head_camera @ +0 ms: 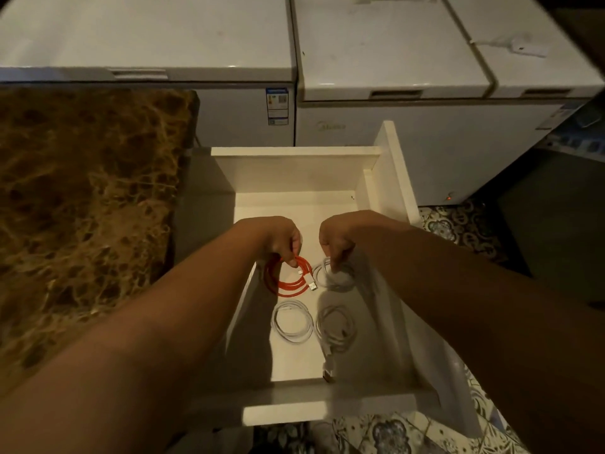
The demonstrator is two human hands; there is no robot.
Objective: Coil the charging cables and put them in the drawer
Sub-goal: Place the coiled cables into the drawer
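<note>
Item 1: red cable (289,279), coiled, lay on the drawer floor, far-left of the four coils; its white plug ends pointed right. My left hand (281,240) pinched the coil's upper edge w/ fingertips curled round the strands.

Item 2: white cable (334,276), coiled, sat just beside the red one on its right, in shadow. My right hand (337,240) was over it, fingers bunched and pinching its top edge.

Item 3: second white coil (293,321), near-left, flat on the floor, nothing touching it.

Item 4: third white coil (337,327), near-right, dim; a loose tail w/ a plug (328,371) ran from it toward the drawer's near wall.

Container: white drawer (294,152), pulled open, all four coils inside, arranged approx. two by two. Both forearms reached in from the near side.

Surroundings: brown marble-pattern countertop (85,198) on the left of the drawer. Two white chest freezers (393,54) stood beyond, one w/ a blue label (277,106) on its front. A small white object (527,49) lay on the far-right lid; couldn't tell what it was. Patterned floor tiles (458,227) showed at right and below. Lighting dim throughout.
</note>
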